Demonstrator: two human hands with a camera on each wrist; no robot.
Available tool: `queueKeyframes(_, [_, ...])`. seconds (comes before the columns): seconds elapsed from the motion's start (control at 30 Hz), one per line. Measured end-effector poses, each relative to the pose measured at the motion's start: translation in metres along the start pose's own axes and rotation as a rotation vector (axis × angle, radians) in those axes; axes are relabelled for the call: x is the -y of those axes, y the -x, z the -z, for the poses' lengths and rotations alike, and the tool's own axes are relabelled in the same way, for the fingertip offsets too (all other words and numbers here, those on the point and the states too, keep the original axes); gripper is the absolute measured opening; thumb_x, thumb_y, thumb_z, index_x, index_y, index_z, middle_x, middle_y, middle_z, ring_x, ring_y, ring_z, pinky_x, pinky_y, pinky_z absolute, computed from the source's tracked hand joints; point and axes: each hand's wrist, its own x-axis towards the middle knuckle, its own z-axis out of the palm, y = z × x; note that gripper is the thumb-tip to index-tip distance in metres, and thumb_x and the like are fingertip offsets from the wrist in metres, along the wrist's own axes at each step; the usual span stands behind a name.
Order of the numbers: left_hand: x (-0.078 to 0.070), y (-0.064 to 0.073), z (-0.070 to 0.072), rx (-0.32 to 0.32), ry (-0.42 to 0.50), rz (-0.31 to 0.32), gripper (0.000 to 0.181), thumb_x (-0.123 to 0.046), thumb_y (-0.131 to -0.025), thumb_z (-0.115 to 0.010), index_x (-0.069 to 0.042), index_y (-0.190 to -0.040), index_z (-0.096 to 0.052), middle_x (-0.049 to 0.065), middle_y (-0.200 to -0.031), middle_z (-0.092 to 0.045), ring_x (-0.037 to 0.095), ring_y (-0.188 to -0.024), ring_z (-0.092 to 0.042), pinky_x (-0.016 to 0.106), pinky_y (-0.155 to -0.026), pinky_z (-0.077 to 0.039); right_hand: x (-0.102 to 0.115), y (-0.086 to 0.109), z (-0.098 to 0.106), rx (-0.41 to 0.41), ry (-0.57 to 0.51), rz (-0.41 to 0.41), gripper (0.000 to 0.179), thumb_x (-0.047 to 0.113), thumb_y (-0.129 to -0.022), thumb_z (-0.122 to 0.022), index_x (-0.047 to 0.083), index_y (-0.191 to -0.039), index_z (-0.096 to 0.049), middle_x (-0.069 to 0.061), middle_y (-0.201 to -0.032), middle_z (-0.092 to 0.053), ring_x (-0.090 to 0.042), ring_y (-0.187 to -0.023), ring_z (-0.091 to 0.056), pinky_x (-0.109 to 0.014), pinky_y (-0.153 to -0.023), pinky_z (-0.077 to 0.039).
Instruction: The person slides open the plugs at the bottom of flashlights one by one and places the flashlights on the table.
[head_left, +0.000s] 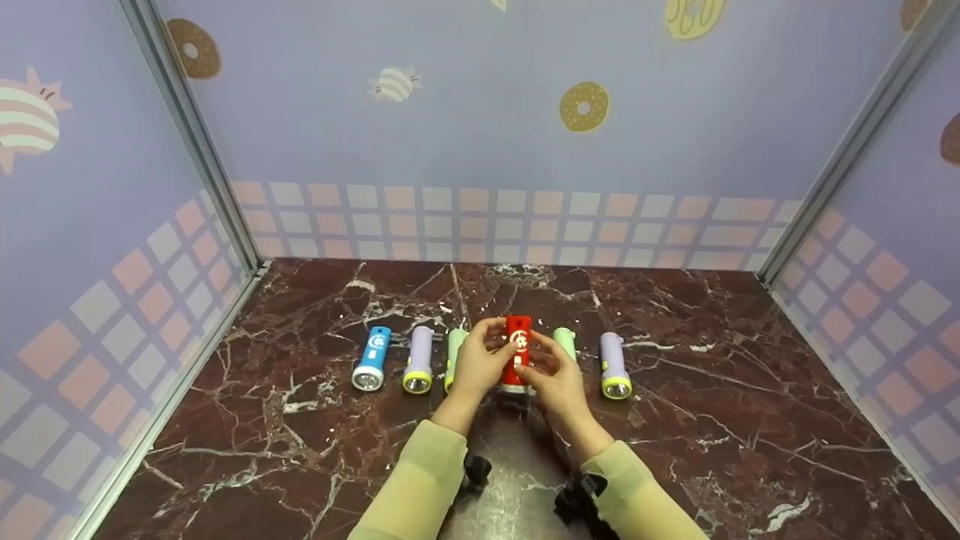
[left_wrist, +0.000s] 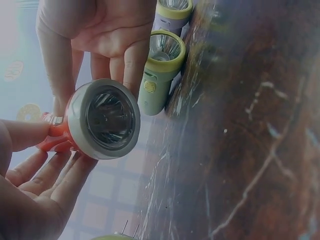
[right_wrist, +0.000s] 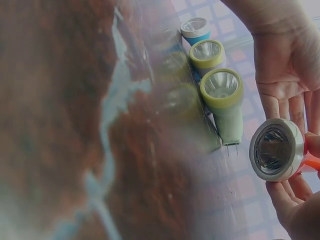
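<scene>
Both hands hold a red flashlight (head_left: pixel 518 341) with a white ring round its lens, its lens end toward the person. The left hand (head_left: pixel 480 364) grips it from the left, thumb on its front. From the right, the right hand (head_left: pixel 557 375) pinches it, thumb near the white switch. In the left wrist view the flashlight's lens (left_wrist: pixel 111 119) faces the camera; the right wrist view shows the white rim (right_wrist: pixel 259 171) between the two hands. A green flashlight (head_left: pixel 452 352) lies just beyond the left hand, and another green flashlight (head_left: pixel 565 341) is partly hidden behind the right hand.
A blue flashlight (head_left: pixel 374 352) and a purple flashlight (head_left: pixel 421 356) lie to the left, another purple flashlight (head_left: pixel 613 360) to the right. All rest on a dark red marble tabletop (head_left: pixel 735 390). Patterned panels (head_left: pixel 487 150) stand at the back and both sides.
</scene>
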Motion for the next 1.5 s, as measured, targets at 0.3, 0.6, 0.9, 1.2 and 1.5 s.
queueKeyframes(0.3, [0.003,-0.002,0.002,-0.02,0.021,-0.01,0.035,-0.01,-0.097,-0.068,0.005,-0.127,-0.06,0.028,-0.123,-0.068,0.04,-0.109,-0.071,0.045,-0.095,-0.059,0.002,0.002,-0.002,0.019,-0.056,-0.022,0.061,-0.008,-0.086,-0.071,-0.004,-0.144,-0.053,-0.033,-0.125,-0.066,-0.026,-0.101,-0.071,-0.026,-0.077,-0.061])
queueKeyframes(0.6, [0.007,-0.005,0.005,-0.006,0.087,-0.054,0.037,-0.005,-0.097,-0.068,0.006,-0.131,-0.059,0.032,-0.125,-0.067,0.044,-0.116,-0.066,0.053,-0.101,-0.055,0.0,0.003,-0.004,0.045,-0.027,0.005,0.059,-0.007,-0.086,-0.072,-0.004,-0.143,-0.053,-0.032,-0.127,-0.065,-0.034,-0.112,-0.068,-0.024,-0.082,-0.059])
queueKeyframes(0.9, [0.007,-0.007,0.007,0.026,0.086,-0.054,0.035,-0.004,-0.095,-0.069,0.005,-0.128,-0.06,0.03,-0.118,-0.068,0.045,-0.105,-0.069,0.054,-0.095,-0.056,0.0,0.004,-0.005,0.052,-0.042,0.002,0.06,-0.007,-0.086,-0.072,-0.004,-0.143,-0.053,-0.031,-0.126,-0.066,-0.035,-0.112,-0.069,-0.025,-0.084,-0.059])
queueKeyframes(1.2, [0.008,-0.006,0.01,0.051,0.023,-0.071,0.031,-0.007,-0.096,-0.068,0.0,-0.125,-0.06,0.029,-0.117,-0.068,0.045,-0.107,-0.068,0.051,-0.095,-0.058,-0.003,0.004,-0.005,0.059,-0.054,0.01,0.061,-0.009,-0.085,-0.072,-0.007,-0.142,-0.052,-0.032,-0.122,-0.067,-0.032,-0.108,-0.069,-0.024,-0.085,-0.059])
queueKeyframes(1.5, [0.006,-0.005,0.009,0.056,0.017,-0.074,0.033,-0.007,-0.096,-0.067,0.0,-0.127,-0.061,0.028,-0.118,-0.068,0.044,-0.105,-0.068,0.054,-0.094,-0.056,-0.002,0.005,-0.005,0.065,-0.057,0.005,0.061,-0.008,-0.085,-0.071,-0.006,-0.143,-0.052,-0.032,-0.125,-0.066,-0.036,-0.111,-0.069,-0.025,-0.083,-0.06])
